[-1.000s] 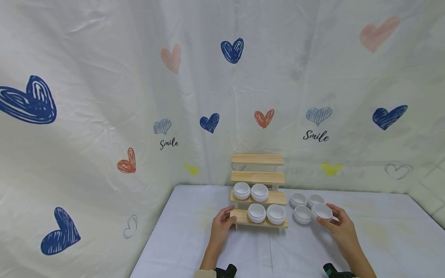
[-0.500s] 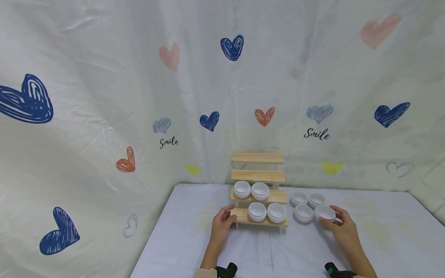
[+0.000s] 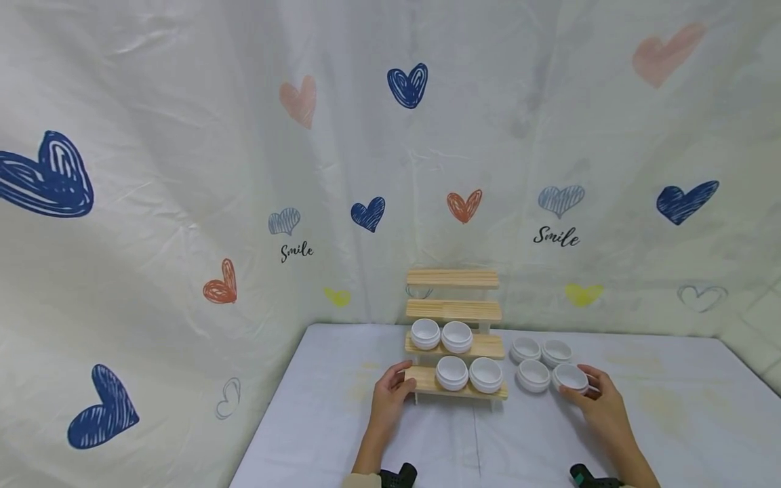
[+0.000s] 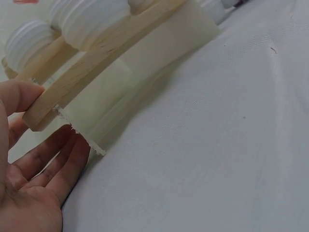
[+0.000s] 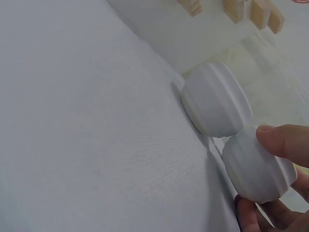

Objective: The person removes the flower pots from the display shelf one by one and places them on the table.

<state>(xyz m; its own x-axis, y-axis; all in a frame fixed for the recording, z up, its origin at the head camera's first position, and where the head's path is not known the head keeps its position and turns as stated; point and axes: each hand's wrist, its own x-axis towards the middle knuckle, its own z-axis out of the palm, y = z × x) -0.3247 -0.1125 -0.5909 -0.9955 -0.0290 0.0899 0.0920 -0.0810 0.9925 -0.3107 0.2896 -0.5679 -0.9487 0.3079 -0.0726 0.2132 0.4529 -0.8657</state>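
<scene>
Bowl — small, white, ribbed outside — sits on the table at the near right of a group of four, just right of the wooden rack; seen from the head, the right hand curls round it, thumb on the near side, fingers over the far rim; the left hand grips the left end of the rack's lowest step; the two hands are well apart, one on each side of the rack. Four more bowls stand in pairs on the two lower steps; the two upper steps are bare; a sheet printed with hearts hangs behind.

From the left wrist, the thumb lies on top of the lowest plank and the fingers reach under it beside the white leg; bowls show above.

From the right wrist, the bowl is pinched between a fingertip above and fingers below; whether it touches the neighbouring bowl I cannot tell.

It looks light and stiff, probably smooth plastic or ceramic, so it could slip; the ribs give some purchase; taking it across the rim, thumb against fingers, seems safest.
</scene>
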